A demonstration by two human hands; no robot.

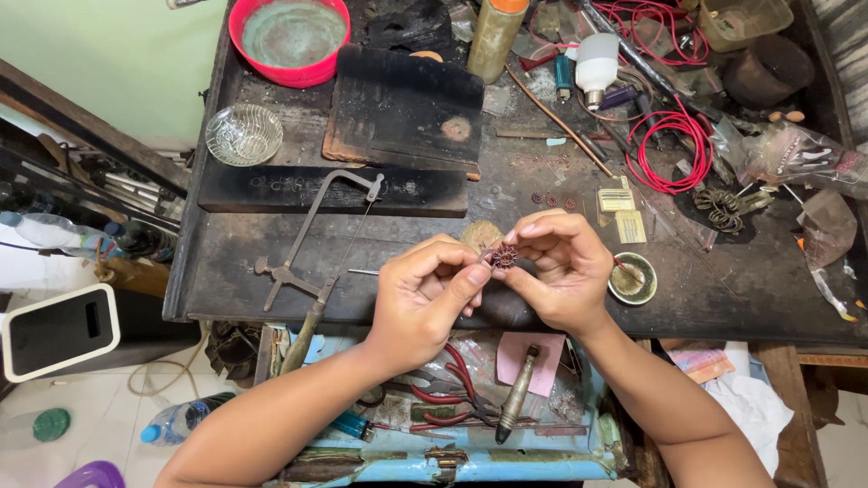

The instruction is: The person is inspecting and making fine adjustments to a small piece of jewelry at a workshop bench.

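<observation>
At the far edge of your workbench [235, 289] sits a red basin [289, 38] with a greenish, stained inside; what it holds, if anything, you cannot tell. Just below it to the left stands a clear cut-glass bowl [243, 135], which looks empty. Near your right hand a small round dish [632, 277] holds a thin red-tipped stick. The open drawer [470, 425] under the bench carries red-handled pliers [448, 389] and a dark-handled tool [515, 398].

Both your hands meet above the front of the bench. Your left hand [420, 303] comes in from the lower left, fingers curled, thumb and forefinger pinched onto the small dark flower-shaped metal piece [504, 257]. Your right hand [556, 271] arches over from the other side, its fingertips closed narrowly on the same piece. The piece sits between the two hands, held off the bench, just in front of a jeweller's saw [312, 239] lying to the left.
</observation>
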